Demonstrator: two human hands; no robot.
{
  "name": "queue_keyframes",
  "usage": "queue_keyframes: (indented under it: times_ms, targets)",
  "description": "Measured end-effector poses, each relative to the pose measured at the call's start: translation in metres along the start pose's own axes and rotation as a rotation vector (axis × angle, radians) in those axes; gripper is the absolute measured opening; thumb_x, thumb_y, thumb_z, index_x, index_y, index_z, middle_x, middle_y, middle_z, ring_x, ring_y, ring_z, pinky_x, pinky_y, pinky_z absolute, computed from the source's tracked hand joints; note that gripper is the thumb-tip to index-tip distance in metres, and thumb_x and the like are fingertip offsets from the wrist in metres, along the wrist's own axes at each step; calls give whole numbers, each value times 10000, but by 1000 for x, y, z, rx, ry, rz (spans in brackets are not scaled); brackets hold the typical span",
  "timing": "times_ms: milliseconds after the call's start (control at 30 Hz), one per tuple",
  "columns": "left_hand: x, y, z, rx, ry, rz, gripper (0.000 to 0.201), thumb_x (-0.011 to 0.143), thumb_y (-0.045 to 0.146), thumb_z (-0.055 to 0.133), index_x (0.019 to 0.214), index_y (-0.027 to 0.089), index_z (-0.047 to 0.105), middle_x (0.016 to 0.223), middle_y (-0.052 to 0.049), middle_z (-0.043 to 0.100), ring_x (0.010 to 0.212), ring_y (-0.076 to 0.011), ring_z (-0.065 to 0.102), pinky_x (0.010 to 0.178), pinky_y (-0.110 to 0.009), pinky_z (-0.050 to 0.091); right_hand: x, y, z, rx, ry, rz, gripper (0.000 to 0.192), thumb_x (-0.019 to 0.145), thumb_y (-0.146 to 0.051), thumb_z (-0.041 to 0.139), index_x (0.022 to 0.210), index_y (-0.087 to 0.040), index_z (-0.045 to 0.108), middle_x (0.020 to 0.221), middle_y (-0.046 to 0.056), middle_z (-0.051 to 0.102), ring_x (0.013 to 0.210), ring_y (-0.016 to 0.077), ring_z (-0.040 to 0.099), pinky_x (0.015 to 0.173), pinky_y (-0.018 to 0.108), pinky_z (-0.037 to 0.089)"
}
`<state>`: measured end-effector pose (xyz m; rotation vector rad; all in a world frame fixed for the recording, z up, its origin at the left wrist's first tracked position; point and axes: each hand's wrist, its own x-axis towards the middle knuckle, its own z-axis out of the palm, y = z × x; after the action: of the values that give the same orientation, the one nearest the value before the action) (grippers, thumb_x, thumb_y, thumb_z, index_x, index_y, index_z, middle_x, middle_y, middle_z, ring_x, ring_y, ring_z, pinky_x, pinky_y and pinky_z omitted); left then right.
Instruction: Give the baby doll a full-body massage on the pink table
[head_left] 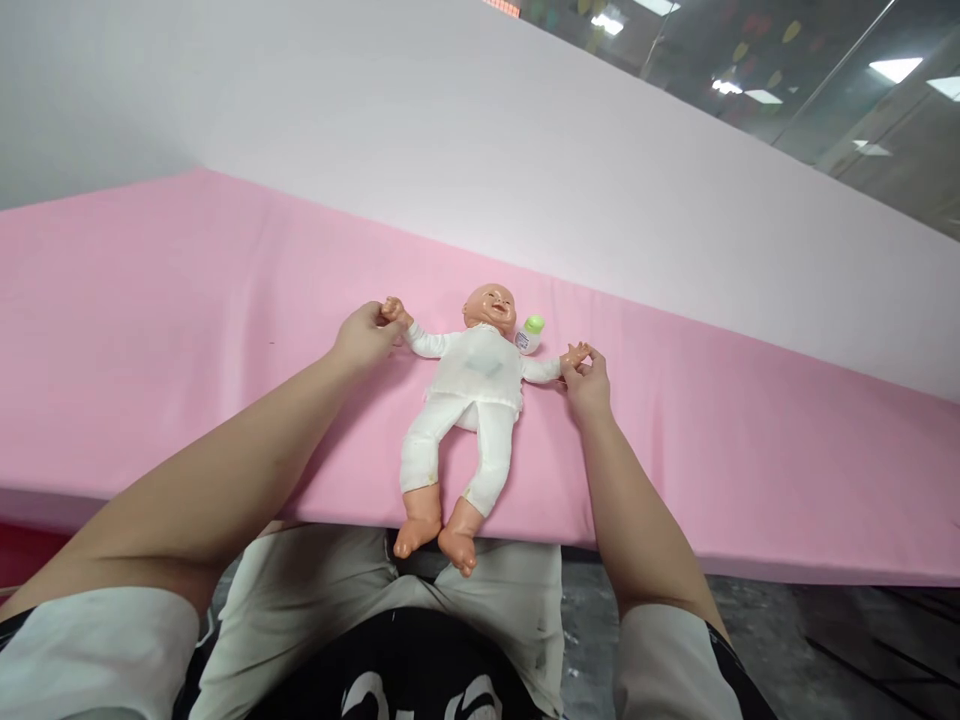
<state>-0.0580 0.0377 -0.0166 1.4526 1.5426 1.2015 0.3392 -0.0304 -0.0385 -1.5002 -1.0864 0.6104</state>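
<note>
Doll (476,372) held at both ends of its reach

It lies face up at the frame's centre on the pink cover (720,420). Left of centre, the left hand (366,338) pinches one doll fist between thumb and fingers; right of centre, the right hand (589,385) pinches the other doll hand (574,354), apparently keeping the arms outspread. A green-capped bottle (529,335) sits just beside its shoulder.

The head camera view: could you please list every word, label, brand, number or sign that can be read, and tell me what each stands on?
No text can be read with certainty.
Small whitish bottle with a light-green cap: dark print on its label, too small to read.
Person's black shirt front: large white print, cut off by the bottom edge, so unreadable.
</note>
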Motion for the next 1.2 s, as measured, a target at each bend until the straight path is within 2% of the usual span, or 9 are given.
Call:
queue_keyframes:
  times_ms: [100,167,367,533,700,833,1000,1133,1200]
  targets:
    - [-23,18,6,63,-8,183,336,781,442,773,1029,238,674,1052,-33,742,745,-167,645,682,-281,499,-15,-14,8,-35,-10,-202,677,876,-397,757,1472,-253,470,1266,95,733,991,195,744,869,371,650]
    - [-37,28,12,135,-57,274,339,834,508,732,1047,245,715,969,-30,741,683,-165,614,665,-294,481,-28,-26,16,-72,-83,-342,581,865,-349,758,1399,-263,546,1365,97,702,1086,215,725,899,374,634]
    - [-56,31,26,373,-331,670,310,865,433,670,1082,243,784,1032,-63,716,793,-198,658,742,-321,514,-59,-50,34,-429,-407,-759,343,874,-146,634,1178,-274,725,1201,57,762,1134,277,678,1052,500,560]
    - [-56,26,31,530,-359,780,257,877,279,595,1040,273,794,1030,-62,686,851,-208,669,725,-322,485,-62,-53,38,-529,-478,-841,370,883,-100,602,1169,-278,755,1236,51,765,1183,288,661,1098,524,534]
    - [-57,29,31,478,-272,693,269,890,372,647,1099,250,764,1042,-58,703,834,-211,668,754,-337,490,-54,-43,37,-370,-361,-675,312,899,-271,710,1209,-287,740,1206,52,773,1118,275,699,1037,502,576]
    - [-46,27,22,295,-114,437,323,939,481,636,1135,240,724,1059,-39,740,735,-178,642,726,-334,485,-38,-32,28,-77,-163,-423,468,884,-408,761,1319,-273,652,1290,68,748,1076,229,729,947,418,623]
    - [-9,2,3,61,104,152,426,827,366,746,1214,248,614,1062,-52,732,802,-196,687,732,-323,538,-9,-14,2,130,15,-189,629,913,-463,740,1439,-259,462,1302,115,736,1093,204,739,945,401,636]
    - [15,-17,-5,-25,85,-149,376,765,300,754,1089,229,577,861,-56,696,651,-229,684,603,-355,545,11,4,-10,156,63,114,606,900,-381,751,1390,-262,416,1142,74,753,827,164,753,732,319,668]
    - [20,-21,-6,-75,65,-218,338,747,268,746,1034,222,574,806,-53,680,622,-237,683,568,-357,543,16,11,-11,129,52,223,578,865,-279,766,1346,-260,446,1145,63,739,712,129,720,644,274,657]
